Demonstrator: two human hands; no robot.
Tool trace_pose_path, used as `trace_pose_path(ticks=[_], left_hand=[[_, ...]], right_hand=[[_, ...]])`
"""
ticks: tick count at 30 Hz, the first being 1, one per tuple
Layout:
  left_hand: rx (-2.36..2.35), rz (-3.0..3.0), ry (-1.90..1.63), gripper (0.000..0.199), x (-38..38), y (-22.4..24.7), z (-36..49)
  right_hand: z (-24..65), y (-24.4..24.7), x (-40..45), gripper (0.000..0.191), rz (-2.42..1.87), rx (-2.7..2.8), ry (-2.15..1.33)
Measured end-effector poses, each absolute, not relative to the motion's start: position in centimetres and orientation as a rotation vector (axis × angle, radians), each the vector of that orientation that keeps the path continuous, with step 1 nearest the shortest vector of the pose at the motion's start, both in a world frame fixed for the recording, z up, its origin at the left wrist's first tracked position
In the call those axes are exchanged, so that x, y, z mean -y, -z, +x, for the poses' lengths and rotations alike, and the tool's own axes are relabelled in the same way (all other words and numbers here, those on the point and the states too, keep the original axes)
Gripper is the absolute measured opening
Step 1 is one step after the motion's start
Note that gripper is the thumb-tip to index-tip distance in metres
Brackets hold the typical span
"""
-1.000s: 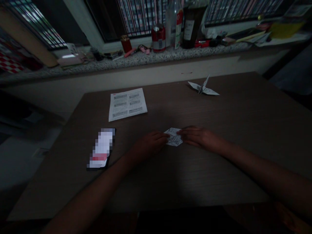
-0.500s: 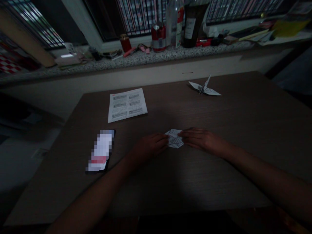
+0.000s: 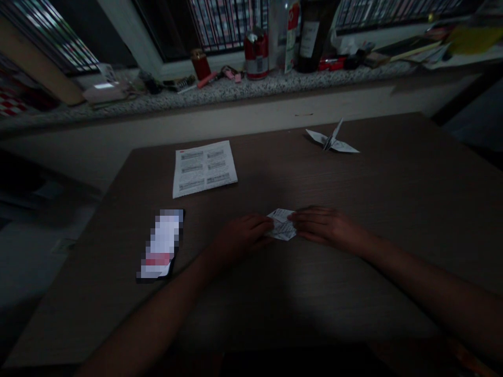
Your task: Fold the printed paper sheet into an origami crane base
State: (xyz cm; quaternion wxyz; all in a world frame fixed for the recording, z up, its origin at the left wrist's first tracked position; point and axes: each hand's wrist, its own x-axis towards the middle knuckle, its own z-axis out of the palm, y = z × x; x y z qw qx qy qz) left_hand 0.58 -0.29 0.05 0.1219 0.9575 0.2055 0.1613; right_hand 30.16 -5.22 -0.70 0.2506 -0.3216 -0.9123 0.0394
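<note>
A small folded piece of printed paper lies on the brown table between my hands. My left hand holds its left edge, fingers pressed together. On its right edge rests my right hand, the fingers closed on the paper near its upper right corner. Both hands lie low against the table. Farther back on the right stands a folded paper crane with its wings spread. A flat printed sheet lies at the back left.
Left of my left hand lies a phone with a lit, pixelated screen. Behind the table runs a speckled stone sill bearing a red can, a small red jar, a dark bottle and other small items.
The view has shifted slightly. Both hands remain at the edges of the folded paper, and no clear movement of the objects shows.
</note>
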Motion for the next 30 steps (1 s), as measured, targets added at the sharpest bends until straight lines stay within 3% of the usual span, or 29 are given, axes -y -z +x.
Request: trace_pose_path(ticks=[11,16,19,30], left_hand=[[-0.619,2.780,-0.510,0.018,0.5,0.0,0.8],[-0.600,2.745,-0.506,0.028,0.4,-0.1,0.6],[-0.637,2.706,-0.549,0.024,0.4,0.0,0.6],[-1.092,2.106,-0.610,0.022,1.0,-1.3,1.8]], right_hand=[[30.4,0.9,5.2,0.022,-0.879,2.463,-0.177],[30.3,0.8,5.3,0.021,-0.946,2.408,-0.266],[30.2,0.6,5.4,0.020,-1.021,2.343,-0.332],[28.5,-1.0,5.7,0.016,-1.361,1.957,-0.538]])
